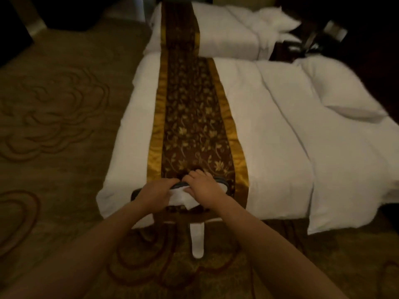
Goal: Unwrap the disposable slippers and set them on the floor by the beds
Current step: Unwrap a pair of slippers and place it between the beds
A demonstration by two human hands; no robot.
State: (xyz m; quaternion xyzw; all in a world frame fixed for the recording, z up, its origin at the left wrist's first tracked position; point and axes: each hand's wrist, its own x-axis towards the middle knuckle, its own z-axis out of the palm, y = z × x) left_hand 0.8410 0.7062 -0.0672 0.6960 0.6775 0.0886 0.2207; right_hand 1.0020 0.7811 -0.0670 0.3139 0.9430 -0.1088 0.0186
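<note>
A white disposable slipper (187, 198) with a dark edge lies on the foot end of the near bed (269, 147), on the brown-and-gold runner (190, 126). My left hand (154, 192) grips its left side and my right hand (206, 186) grips its top and right side. A second white slipper (197, 240) lies on the carpet just below the bed's edge, between my forearms. Whether any wrapper is around the held slipper cannot be made out.
A second white bed (226, 31) with the same runner stands beyond the near one. Pillows (345, 91) lie at the right. Patterned brown carpet (54, 126) covers the floor to the left and in front. Dark furniture (313, 39) stands at the far right.
</note>
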